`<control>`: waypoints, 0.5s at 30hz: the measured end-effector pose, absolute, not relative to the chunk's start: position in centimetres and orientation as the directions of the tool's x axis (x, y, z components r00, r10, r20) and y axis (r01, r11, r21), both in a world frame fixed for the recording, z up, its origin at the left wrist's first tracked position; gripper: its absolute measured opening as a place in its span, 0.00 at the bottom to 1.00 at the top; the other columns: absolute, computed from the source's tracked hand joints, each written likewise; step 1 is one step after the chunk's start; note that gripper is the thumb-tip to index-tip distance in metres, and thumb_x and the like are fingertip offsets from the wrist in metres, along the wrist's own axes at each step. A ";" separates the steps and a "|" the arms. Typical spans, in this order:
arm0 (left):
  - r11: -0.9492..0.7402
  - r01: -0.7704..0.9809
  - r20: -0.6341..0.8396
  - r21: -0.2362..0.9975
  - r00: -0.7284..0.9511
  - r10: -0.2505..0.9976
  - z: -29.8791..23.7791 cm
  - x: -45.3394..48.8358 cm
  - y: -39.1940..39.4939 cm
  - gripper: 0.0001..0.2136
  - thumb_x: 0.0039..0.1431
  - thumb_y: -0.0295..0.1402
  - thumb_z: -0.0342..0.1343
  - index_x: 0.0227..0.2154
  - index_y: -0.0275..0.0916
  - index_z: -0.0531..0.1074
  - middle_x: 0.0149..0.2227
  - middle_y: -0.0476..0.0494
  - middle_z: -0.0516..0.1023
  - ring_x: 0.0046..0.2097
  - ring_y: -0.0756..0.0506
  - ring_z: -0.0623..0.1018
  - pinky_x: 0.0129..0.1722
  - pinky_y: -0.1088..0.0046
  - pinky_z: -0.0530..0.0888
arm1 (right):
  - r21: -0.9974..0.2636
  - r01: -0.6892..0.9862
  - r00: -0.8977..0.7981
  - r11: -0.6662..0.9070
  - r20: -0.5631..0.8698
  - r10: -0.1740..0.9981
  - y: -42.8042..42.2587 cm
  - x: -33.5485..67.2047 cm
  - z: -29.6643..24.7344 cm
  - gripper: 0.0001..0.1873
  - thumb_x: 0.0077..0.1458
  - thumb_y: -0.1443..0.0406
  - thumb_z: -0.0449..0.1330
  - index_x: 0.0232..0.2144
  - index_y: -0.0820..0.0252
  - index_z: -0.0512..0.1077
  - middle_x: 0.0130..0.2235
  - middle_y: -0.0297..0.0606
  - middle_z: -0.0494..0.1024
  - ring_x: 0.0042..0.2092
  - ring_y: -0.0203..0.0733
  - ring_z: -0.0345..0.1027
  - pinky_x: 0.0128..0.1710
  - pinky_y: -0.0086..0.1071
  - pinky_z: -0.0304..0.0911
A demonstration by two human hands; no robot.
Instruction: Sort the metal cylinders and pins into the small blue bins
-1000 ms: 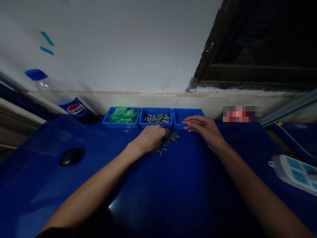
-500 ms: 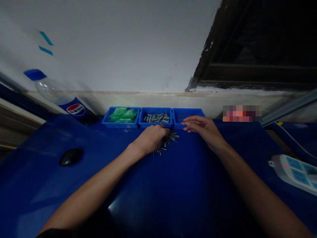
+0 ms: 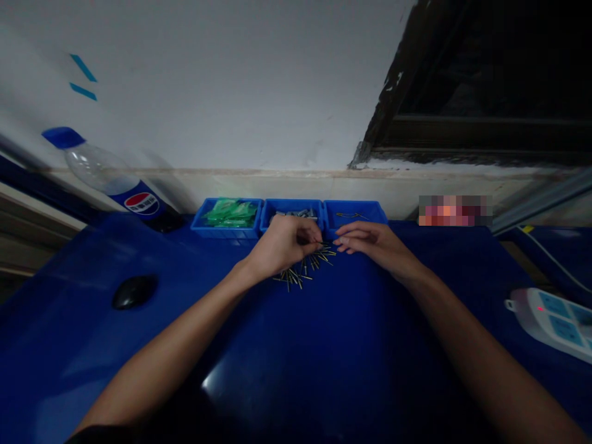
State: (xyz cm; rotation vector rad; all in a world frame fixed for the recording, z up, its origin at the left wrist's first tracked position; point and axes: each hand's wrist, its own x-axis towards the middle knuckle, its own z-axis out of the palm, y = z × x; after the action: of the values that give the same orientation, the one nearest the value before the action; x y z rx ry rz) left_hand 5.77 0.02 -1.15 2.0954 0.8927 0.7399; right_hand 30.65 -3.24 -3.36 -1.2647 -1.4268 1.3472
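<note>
A heap of thin metal pins (image 3: 291, 275), some brass-coloured, lies on the blue table below the bins. Over it, my left hand (image 3: 280, 246) pinches one slim pin between thumb and forefinger. Just to the right, my right hand (image 3: 377, 246) has its fingers stretched out and slightly apart, with the fingertips close to the pin's far end; whether they touch it is too small to tell. Behind the hands is the right blue bin (image 3: 377, 213), where a few thin pins (image 3: 351, 215) lie. The middle blue bin (image 3: 268, 213) holds short grey metal cylinders (image 3: 300, 213), partly hidden by my left hand.
The left blue bin (image 3: 226, 234) contains green plastic packets (image 3: 231, 213). A Pepsi bottle (image 3: 139, 200) stands at the back left, with a black computer mouse (image 3: 134, 292) nearer. On the right lies a white power strip (image 3: 550, 320). A wall (image 3: 231, 92) closes off the table's back.
My left hand has lifted from the heap with a pin pinched in its fingers. My right hand has moved back from the right bin, and the two hands' fingertips are now close together.
</note>
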 end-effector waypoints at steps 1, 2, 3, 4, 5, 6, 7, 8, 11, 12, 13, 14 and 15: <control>-0.479 0.324 0.234 0.816 0.573 0.785 -1.1 5.8 -0.1 0.03 0.58 0.30 0.65 0.31 0.35 0.80 0.31 0.44 0.85 0.33 0.47 0.83 0.37 0.72 0.79 | -0.990 0.110 -0.218 -0.088 -0.111 0.970 -3.3 30.5 -3.4 0.13 0.52 0.59 0.73 0.41 0.51 0.83 0.39 0.39 0.88 0.41 0.47 0.83 0.43 0.41 0.74; -0.474 0.300 0.253 0.828 0.556 0.792 -1.1 5.9 -0.1 0.04 0.57 0.31 0.66 0.30 0.35 0.80 0.31 0.45 0.84 0.33 0.48 0.83 0.36 0.72 0.79 | -0.991 0.073 -0.234 -0.112 -0.126 0.964 -3.4 30.4 -3.4 0.14 0.51 0.58 0.74 0.41 0.52 0.83 0.39 0.39 0.88 0.41 0.47 0.83 0.44 0.42 0.74; -0.475 0.285 0.269 0.833 0.542 0.796 -1.1 5.9 -0.2 0.05 0.57 0.31 0.67 0.29 0.35 0.80 0.30 0.45 0.84 0.32 0.49 0.83 0.36 0.73 0.79 | -0.991 0.037 -0.241 -0.125 -0.131 0.962 -3.5 30.3 -3.4 0.15 0.50 0.58 0.75 0.41 0.52 0.84 0.38 0.39 0.88 0.41 0.46 0.83 0.45 0.42 0.74; -0.477 0.278 0.280 0.833 0.532 0.799 -1.0 6.0 -0.2 0.05 0.57 0.32 0.67 0.29 0.35 0.80 0.30 0.45 0.84 0.31 0.49 0.82 0.35 0.74 0.79 | -0.992 0.007 -0.238 -0.129 -0.127 0.963 -3.6 30.2 -3.4 0.15 0.49 0.58 0.76 0.40 0.52 0.84 0.38 0.38 0.88 0.41 0.46 0.83 0.46 0.42 0.74; -0.480 0.277 0.287 0.832 0.524 0.802 -1.0 6.0 -0.3 0.05 0.57 0.32 0.68 0.29 0.35 0.80 0.29 0.46 0.84 0.31 0.49 0.82 0.34 0.74 0.78 | -0.992 -0.016 -0.229 -0.128 -0.121 0.966 -3.7 30.1 -3.4 0.14 0.48 0.59 0.76 0.39 0.52 0.85 0.37 0.38 0.88 0.40 0.45 0.82 0.47 0.42 0.74; -0.483 0.280 0.293 0.829 0.518 0.803 -0.9 6.0 -0.3 0.06 0.57 0.32 0.68 0.29 0.35 0.80 0.29 0.46 0.84 0.30 0.50 0.82 0.33 0.75 0.78 | -0.992 -0.032 -0.219 -0.125 -0.115 0.969 -3.8 29.9 -3.4 0.13 0.48 0.59 0.77 0.37 0.52 0.85 0.37 0.38 0.88 0.39 0.44 0.81 0.47 0.42 0.74; -0.488 0.282 0.301 0.826 0.512 0.805 -0.9 6.0 -0.4 0.06 0.57 0.32 0.68 0.29 0.36 0.80 0.29 0.46 0.83 0.30 0.50 0.81 0.33 0.75 0.78 | -0.991 -0.043 -0.214 -0.130 -0.118 0.970 -3.8 29.8 -3.4 0.12 0.47 0.60 0.77 0.36 0.51 0.86 0.36 0.37 0.88 0.39 0.44 0.81 0.48 0.42 0.74; -0.493 0.281 0.309 0.823 0.508 0.804 -0.9 6.1 -0.4 0.06 0.57 0.32 0.68 0.29 0.36 0.80 0.28 0.46 0.83 0.30 0.50 0.81 0.33 0.75 0.78 | -0.988 -0.056 -0.212 -0.142 -0.127 0.969 -3.9 29.7 -3.4 0.11 0.46 0.61 0.77 0.35 0.51 0.86 0.35 0.37 0.87 0.38 0.44 0.80 0.48 0.42 0.74; -0.506 0.252 0.340 0.825 0.493 0.801 -0.9 6.2 -0.6 0.06 0.57 0.32 0.69 0.29 0.36 0.79 0.28 0.47 0.83 0.30 0.51 0.81 0.33 0.76 0.79 | -0.972 -0.124 -0.207 -0.199 -0.171 0.963 -3.9 29.5 -3.5 0.11 0.43 0.62 0.78 0.33 0.49 0.86 0.34 0.37 0.86 0.37 0.43 0.79 0.48 0.43 0.74; -0.510 0.240 0.351 0.826 0.488 0.799 -0.9 6.3 -0.7 0.06 0.57 0.32 0.69 0.29 0.36 0.79 0.28 0.48 0.83 0.30 0.51 0.81 0.34 0.77 0.79 | -0.964 -0.152 -0.205 -0.216 -0.183 0.962 -3.9 29.4 -3.5 0.11 0.42 0.62 0.78 0.33 0.49 0.86 0.34 0.36 0.86 0.38 0.43 0.78 0.48 0.43 0.73; -0.513 0.231 0.360 0.827 0.483 0.798 -1.0 6.3 -0.7 0.06 0.57 0.32 0.69 0.29 0.36 0.79 0.28 0.48 0.83 0.30 0.51 0.81 0.34 0.77 0.79 | -0.956 -0.178 -0.207 -0.232 -0.195 0.959 -3.9 29.4 -3.5 0.11 0.42 0.62 0.79 0.32 0.49 0.86 0.33 0.36 0.85 0.38 0.43 0.78 0.49 0.43 0.73; -0.515 0.226 0.365 0.827 0.480 0.798 -1.0 6.3 -0.8 0.06 0.57 0.32 0.69 0.30 0.36 0.79 0.28 0.48 0.83 0.30 0.51 0.82 0.34 0.77 0.79 | -0.949 -0.197 -0.211 -0.245 -0.203 0.956 -3.9 29.4 -3.5 0.11 0.42 0.62 0.79 0.32 0.49 0.86 0.33 0.37 0.85 0.38 0.43 0.78 0.49 0.43 0.73; -0.516 0.223 0.368 0.827 0.479 0.797 -1.0 6.3 -0.8 0.06 0.57 0.32 0.69 0.30 0.36 0.79 0.28 0.48 0.83 0.30 0.51 0.82 0.33 0.78 0.79 | -0.944 -0.209 -0.219 -0.254 -0.208 0.953 -3.9 29.3 -3.4 0.11 0.42 0.61 0.79 0.32 0.49 0.87 0.33 0.37 0.85 0.38 0.43 0.78 0.49 0.43 0.73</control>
State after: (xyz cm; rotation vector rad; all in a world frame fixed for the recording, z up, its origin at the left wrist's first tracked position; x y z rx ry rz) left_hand 6.31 -0.79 -1.01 1.9983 0.8432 1.0052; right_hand 29.35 -3.92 -3.42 -1.0957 -1.0454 1.6307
